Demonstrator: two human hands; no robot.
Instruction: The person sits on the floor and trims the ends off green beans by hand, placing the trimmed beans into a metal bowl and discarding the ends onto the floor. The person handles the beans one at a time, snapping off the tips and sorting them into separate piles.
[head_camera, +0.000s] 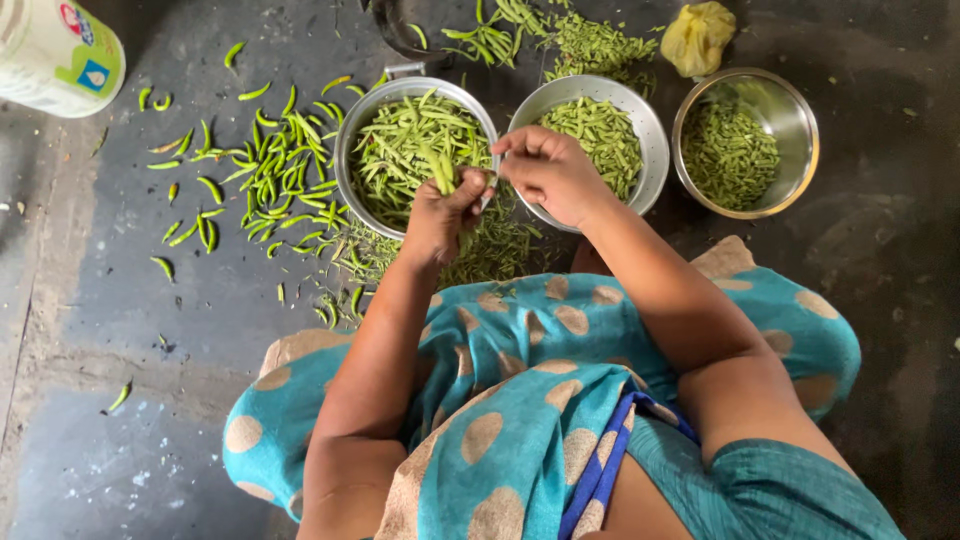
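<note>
Slim green bean pods (441, 168), bunched upright in left hand (440, 215), fingers pinching them, right hand (548, 175) fingers pinching a tip.

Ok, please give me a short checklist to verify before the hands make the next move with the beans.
1. Left hand grips a bunch of green beans: ok.
2. Right hand has its fingertips at the beans' tips: ok, though the exact pinch is hidden.
3. Both hands are over the gap between the left bowl and the middle bowl: ok.
4. Middle bowl has room for more pieces: ok.
5. Right bowl stands apart, within arm's reach: ok.
6. Loose beans on the floor lie outside any bowl: not ok.
</note>
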